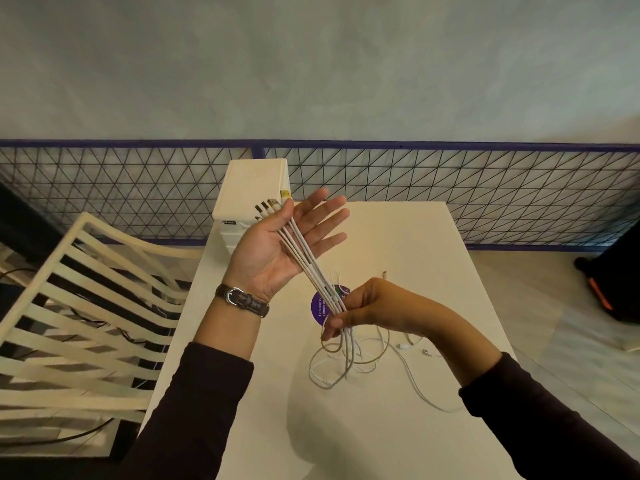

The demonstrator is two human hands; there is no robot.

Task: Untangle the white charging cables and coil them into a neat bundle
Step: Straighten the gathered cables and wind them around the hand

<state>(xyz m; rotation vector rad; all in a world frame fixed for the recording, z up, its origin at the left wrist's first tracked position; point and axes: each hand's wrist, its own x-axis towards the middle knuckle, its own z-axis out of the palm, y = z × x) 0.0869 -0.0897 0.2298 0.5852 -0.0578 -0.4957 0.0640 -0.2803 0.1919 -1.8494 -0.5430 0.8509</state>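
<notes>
Overall: a person holds both forearms raised over a white table [398,237], dark sleeves down to the wrists.
Far left: a cream slatted chair [79,306] stands beside the table's left edge.
Back left of table: a white drawer box [254,188] stands at the far corner, in front of a wire mesh fence [450,188].
Left wrist: a dark strap with a metal buckle [242,301] faces up.
Left hand [280,244]: palm up and tilted toward the person, the four fingers straight and spread, clutching nothing. The thumb lies along the cable ends; I cannot tell whether it presses them.
White cables [304,254]: several strands run side by side, taut and straight, from the left palm diagonally down to the right hand. They are in the air above the table's middle.
Plugs [273,204]: USB ends fan out past the left thumb tip, one with a yellow insert.
Purple sticker [320,308]: a round label on the tabletop, partly hidden behind the strands.
Right hand [367,306]: knuckles up, wrist bent, thumb and curled fingers pinching the strands together.
Slack [346,362]: below the right hand the cables hang in loose tangled loops that reach the tabletop.
Loose ends [412,348]: small connectors lie on the table just right of the loops.
Far right: a dark bag [616,282] sits on the floor.
</notes>
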